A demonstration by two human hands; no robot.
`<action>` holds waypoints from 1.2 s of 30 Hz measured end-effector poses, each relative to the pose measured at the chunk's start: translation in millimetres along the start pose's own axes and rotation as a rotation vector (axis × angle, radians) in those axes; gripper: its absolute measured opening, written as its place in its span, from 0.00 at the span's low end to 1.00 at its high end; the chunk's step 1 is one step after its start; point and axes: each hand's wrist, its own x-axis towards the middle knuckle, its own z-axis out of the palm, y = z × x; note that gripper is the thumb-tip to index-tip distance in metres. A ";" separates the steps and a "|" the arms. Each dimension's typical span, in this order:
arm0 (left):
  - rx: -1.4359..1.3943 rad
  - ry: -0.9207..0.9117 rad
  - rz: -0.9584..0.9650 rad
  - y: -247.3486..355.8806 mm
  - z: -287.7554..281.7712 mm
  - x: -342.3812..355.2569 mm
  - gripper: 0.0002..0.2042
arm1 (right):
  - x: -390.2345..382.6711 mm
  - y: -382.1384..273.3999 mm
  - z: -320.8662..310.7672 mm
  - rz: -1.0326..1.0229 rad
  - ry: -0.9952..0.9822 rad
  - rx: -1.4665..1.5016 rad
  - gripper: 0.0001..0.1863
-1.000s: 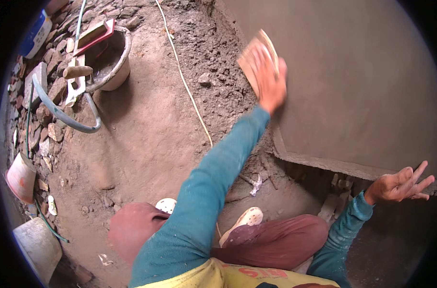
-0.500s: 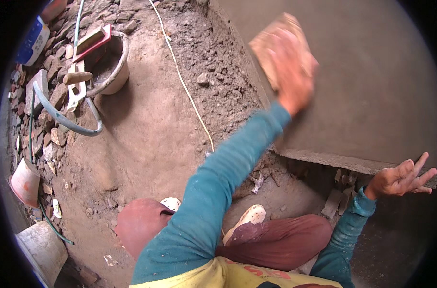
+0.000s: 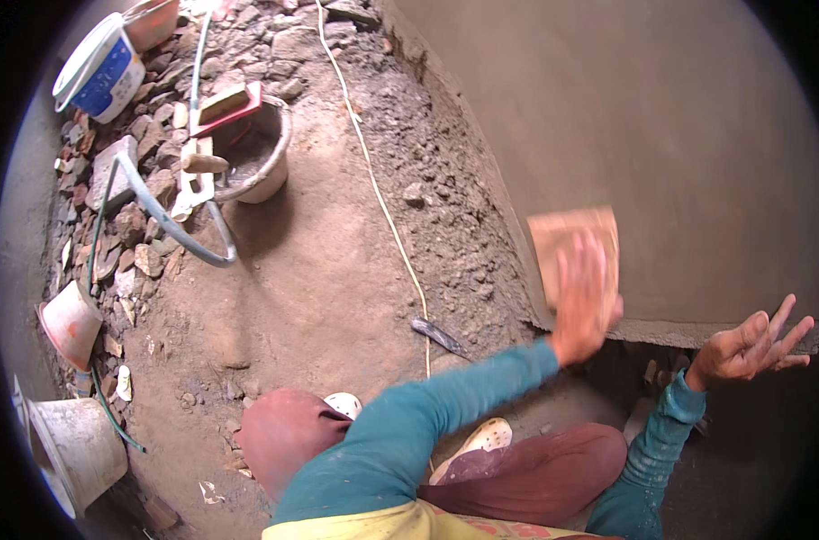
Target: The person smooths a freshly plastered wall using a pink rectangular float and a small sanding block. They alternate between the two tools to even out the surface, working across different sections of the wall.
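Observation:
My left hand (image 3: 582, 288) is laid over a flat, brown, roughly square pad (image 3: 553, 236), which looks like folded paper or cardboard. The pad lies against a smooth grey-brown plastered surface (image 3: 697, 162), near its lower left corner. My thumb shows by the pad's right edge; the palm side of the hand is hidden. To the right, at the lower edge of the plaster, my right hand (image 3: 742, 349) is held with its fingers spread and nothing in them.
At the left, a bucket (image 3: 279, 166) carries a red-edged float (image 3: 234, 110) and a wooden-handled trowel (image 3: 202, 164). Rubble, a blue-and-white tub (image 3: 108, 76) and more buckets (image 3: 85, 450) line that side. A pale cable (image 3: 373, 175) crosses the dirt beside a dark object (image 3: 438, 337).
My left hand has brought the brown pad down across the plaster toward its lower edge. My right hand stays almost where it was, fingers spread. The view has shifted somewhat left.

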 end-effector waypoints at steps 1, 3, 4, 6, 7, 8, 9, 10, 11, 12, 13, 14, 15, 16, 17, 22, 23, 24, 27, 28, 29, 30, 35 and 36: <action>-0.144 -0.047 0.108 4.1 -5.8 -38.9 0.47 | -2.5 5.1 -4.1 -0.005 -0.006 -0.013 0.27; 0.351 -0.324 -0.039 -7.4 -16.5 -12.4 0.42 | -8.4 11.9 -3.1 -0.014 -0.029 -0.031 0.26; 0.602 -0.466 -0.118 -17.2 -21.8 6.0 0.40 | -12.1 13.2 -4.5 -0.018 -0.058 -0.037 0.25; -0.041 0.124 -0.096 -80.0 -39.0 93.9 0.37 | -4.2 7.1 1.3 -0.005 -0.054 -0.033 0.23; -0.138 0.121 -0.184 -85.5 -51.0 142.2 0.37 | -3.4 7.1 1.7 0.003 -0.061 -0.045 0.23; -0.229 0.120 -0.272 -80.0 -62.5 174.5 0.37 | -2.6 6.0 2.7 0.018 -0.060 -0.051 0.24; -0.099 0.114 -0.111 -69.7 -55.9 180.4 0.39 | 0.6 3.0 4.9 0.031 -0.056 -0.052 0.24; 0.035 0.109 0.050 -55.3 -48.1 181.1 0.41 | 6.2 -2.6 6.1 0.052 -0.043 -0.051 0.24; 0.020 0.035 0.137 -8.9 -36.4 149.5 0.43 | -1.8 2.5 -3.0 0.052 -0.077 -0.076 0.24; 0.016 -0.031 0.228 41.3 -34.7 107.0 0.45 | -8.4 4.9 -10.0 0.061 -0.099 -0.091 0.24; -0.084 -0.076 0.311 58.7 -27.3 62.8 0.47 | -5.4 2.1 -10.4 0.074 -0.085 -0.088 0.24; -0.171 -0.123 0.400 60.9 -20.9 25.8 0.49 | -3.0 -4.0 -8.1 0.089 -0.051 -0.067 0.24; -0.120 -0.135 0.398 52.3 -12.9 -4.3 0.49 | 2.9 -3.8 -11.4 0.085 -0.026 -0.063 0.25; -0.048 -0.149 0.403 30.3 -8.5 -25.9 0.50 | 5.4 -10.4 -7.1 0.104 0.015 -0.038 0.25; 0.017 -0.142 0.376 9.9 -8.0 -32.6 0.48 | 5.2 -11.4 -3.1 0.105 0.039 -0.011 0.26; -0.196 0.037 0.067 -8.9 -48.2 127.1 0.38 | 5.6 -14.0 8.6 0.204 0.097 0.192 0.34; -0.206 0.016 0.124 11.7 -44.3 132.4 0.38 | 0.1 -12.4 11.1 0.244 0.131 0.247 0.35; -0.228 -0.016 0.173 32.7 -36.0 132.5 0.39 | -7.4 -9.6 10.8 0.276 0.166 0.305 0.36; -0.124 -0.071 0.385 91.6 -15.4 38.6 0.41 | -15.7 -0.3 -8.6 0.326 0.079 0.287 0.37; -0.119 -0.090 0.414 68.8 -11.3 9.2 0.42 | -11.8 -2.4 -7.5 0.318 0.090 0.306 0.37; -0.084 -0.107 0.380 48.4 -13.9 -3.1 0.42 | -11.1 -3.8 -4.7 0.312 0.100 0.321 0.38; -0.057 -0.128 0.334 28.8 -19.9 -13.6 0.42 | -11.8 -3.1 -4.2 0.302 0.097 0.333 0.38; -0.063 -0.066 0.420 106.3 -33.4 100.4 0.41 | -17.2 2.5 -1.3 0.290 0.140 0.422 0.40; -0.123 -0.079 0.491 130.1 -29.9 117.4 0.40 | -23.7 5.8 -4.3 0.298 0.111 0.437 0.40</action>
